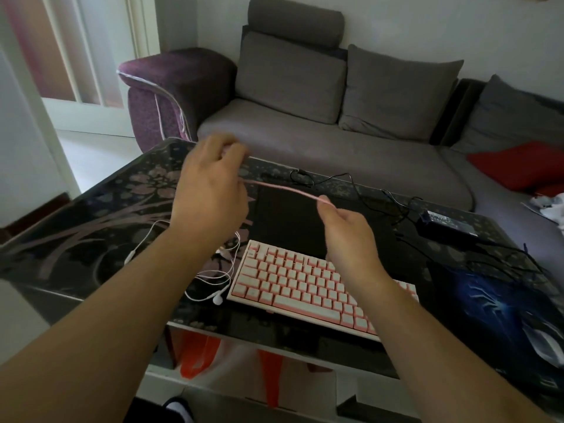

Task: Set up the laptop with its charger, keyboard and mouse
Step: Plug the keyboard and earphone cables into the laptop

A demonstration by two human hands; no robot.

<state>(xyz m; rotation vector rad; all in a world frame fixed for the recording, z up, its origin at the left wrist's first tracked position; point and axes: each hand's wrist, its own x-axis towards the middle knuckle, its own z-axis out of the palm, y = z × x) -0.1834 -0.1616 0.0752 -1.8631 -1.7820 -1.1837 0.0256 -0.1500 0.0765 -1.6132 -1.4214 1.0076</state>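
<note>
At the near edge of the dark flowered worktop (91, 215) lies a pink-and-white keyboard (305, 285), with white earphones (218, 279) to its left and a mouse (546, 343) on a blue-patterned mat (488, 303) to its right. Above the closed black laptop (293, 221), the left hand (210, 190) and right hand (348, 230) each pinch a pink cable (283, 189) stretched between them. Far right sits the black charger brick (442, 224), its cords trailing toward a grey sofa (335, 141).

One laptop (302, 221) at centre, one keyboard (305, 285) at 6, one pink cable (283, 189) at 12. One charger brick (447, 224) at 2, one mouse (546, 343) at 4, one mousepad (488, 315) at 4. One earphone set (213, 270) at 8. Two hands (210, 190) (348, 236).
</note>
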